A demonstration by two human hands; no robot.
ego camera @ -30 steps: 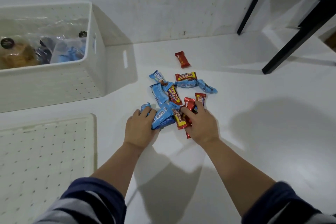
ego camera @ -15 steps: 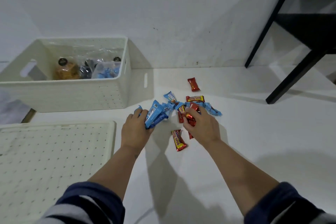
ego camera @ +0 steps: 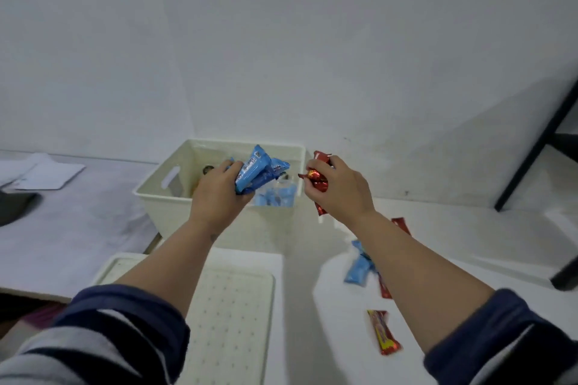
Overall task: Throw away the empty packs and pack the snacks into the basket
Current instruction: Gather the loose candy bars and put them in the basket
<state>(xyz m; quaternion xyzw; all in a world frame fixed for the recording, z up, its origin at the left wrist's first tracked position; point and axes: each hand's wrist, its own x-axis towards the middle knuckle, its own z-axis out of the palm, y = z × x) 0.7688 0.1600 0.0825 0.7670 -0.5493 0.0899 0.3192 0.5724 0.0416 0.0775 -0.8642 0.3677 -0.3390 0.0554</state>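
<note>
- A bunch of blue snack packs [ego camera: 261, 170] is being gripped by the left hand [ego camera: 220, 197], fingers curled round them; the bunch is being held above the open top of the basket [ego camera: 162, 206].
- Red snack packs [ego camera: 319, 180] are being gripped by the right hand [ego camera: 341, 189], fingers curled tight; one end is seen sticking up above the hand and another hanging below it. This hand is being held just beside the basket's right rim, not over the opening.
- The basket is being viewed from its near side: cream-white, perforated wall, slot handle on the left wall. Pale blue packs [ego camera: 275, 197] and a dark round item, too blurred to tell, are being seen inside it.
- A perforated cream lid [ego camera: 231, 322] is lying flat on the white table [ego camera: 469, 244], in front of the basket.
- Loose packs are being left on the table under the right forearm: a blue pack [ego camera: 358, 269], a red one [ego camera: 400, 225] beyond the arm, and a red-and-yellow bar [ego camera: 383, 333] nearest the camera, apart from the others.
- Dark striped sleeves [ego camera: 103, 337] are pushed up both forearms.
- A black table leg [ego camera: 531, 147] is being seen at the right edge.
</note>
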